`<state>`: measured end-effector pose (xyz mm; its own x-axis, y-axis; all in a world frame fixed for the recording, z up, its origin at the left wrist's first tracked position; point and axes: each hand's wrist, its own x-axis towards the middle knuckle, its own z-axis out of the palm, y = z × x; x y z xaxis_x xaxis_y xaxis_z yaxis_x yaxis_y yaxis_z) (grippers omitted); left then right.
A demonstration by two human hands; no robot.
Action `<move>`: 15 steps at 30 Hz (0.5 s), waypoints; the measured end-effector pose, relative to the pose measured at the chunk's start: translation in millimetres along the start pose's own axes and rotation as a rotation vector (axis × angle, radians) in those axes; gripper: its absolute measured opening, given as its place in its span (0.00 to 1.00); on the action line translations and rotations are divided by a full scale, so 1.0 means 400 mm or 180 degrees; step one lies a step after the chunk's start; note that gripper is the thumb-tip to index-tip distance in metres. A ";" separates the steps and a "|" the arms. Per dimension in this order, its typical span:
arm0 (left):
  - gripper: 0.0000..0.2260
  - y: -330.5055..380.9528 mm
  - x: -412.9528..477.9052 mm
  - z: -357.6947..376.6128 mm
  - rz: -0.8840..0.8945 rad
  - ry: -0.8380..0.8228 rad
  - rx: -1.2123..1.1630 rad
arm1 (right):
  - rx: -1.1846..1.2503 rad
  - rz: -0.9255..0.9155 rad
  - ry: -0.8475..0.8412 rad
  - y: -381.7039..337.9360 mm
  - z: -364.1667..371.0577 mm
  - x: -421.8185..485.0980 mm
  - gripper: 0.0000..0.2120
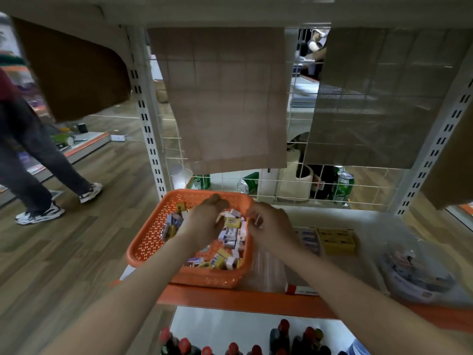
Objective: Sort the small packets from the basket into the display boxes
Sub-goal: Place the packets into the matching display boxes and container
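1. Two hands work at an orange perforated basket (143,242); both forearms reach in from below.
2. Left hand (204,221): over the middle of the basket, knuckles up, fingers curled down into the loose packets (231,222). Cannot tell whether it grips one; the fingertips are hidden.
3. Right hand (268,226): just beside the left hand, at the basket's right rim. Fingers curled, thumb and forefinger pinching a small pale packet (257,219); motion blur hides its print.
4. The loose packets are yellow ones and white-and-purple ones, mixed. They lie under and between the two hands, and more are piled toward the wrists at the basket's near wall.
5. Display boxes stand to the right of the right hand: a purple-and-white box (308,239) next to the wrist, then a yellow box (336,240) touching it on the far side.
6. Further right of the yellow box, a clear plastic container (414,272), contents blurred.
7. Shelf's orange front edge (230,298) runs under both forearms; red-capped bottles (284,326) stand below it.
8. Beyond the hands: a wire grid (294,175) hung with cardboard sheets (225,98), green cans (345,185) behind it.
9. Far left of the left hand, a person (38,149) in dark trousers and sneakers on the wood floor.
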<state>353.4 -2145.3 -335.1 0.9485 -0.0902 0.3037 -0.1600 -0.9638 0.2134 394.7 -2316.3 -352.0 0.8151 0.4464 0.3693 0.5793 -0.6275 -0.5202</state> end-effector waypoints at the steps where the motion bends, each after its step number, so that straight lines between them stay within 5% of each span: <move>1: 0.15 -0.033 -0.016 -0.007 -0.0145 -0.0070 0.0027 | -0.0030 -0.0099 -0.0115 -0.021 0.021 0.008 0.07; 8: 0.14 -0.204 -0.109 -0.011 -0.0693 -0.0862 0.0563 | -0.0298 -0.0345 -0.1260 -0.094 0.160 0.054 0.09; 15: 0.12 -0.245 -0.116 0.023 -0.0722 -0.0881 0.0372 | -0.0574 -0.0052 -0.2031 -0.132 0.244 0.080 0.12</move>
<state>327.7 -2048.9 -378.5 0.9968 0.0798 -0.0050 0.0797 -0.9877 0.1343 390.1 -2206.5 -387.9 0.6781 0.7122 -0.1815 0.6277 -0.6897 -0.3610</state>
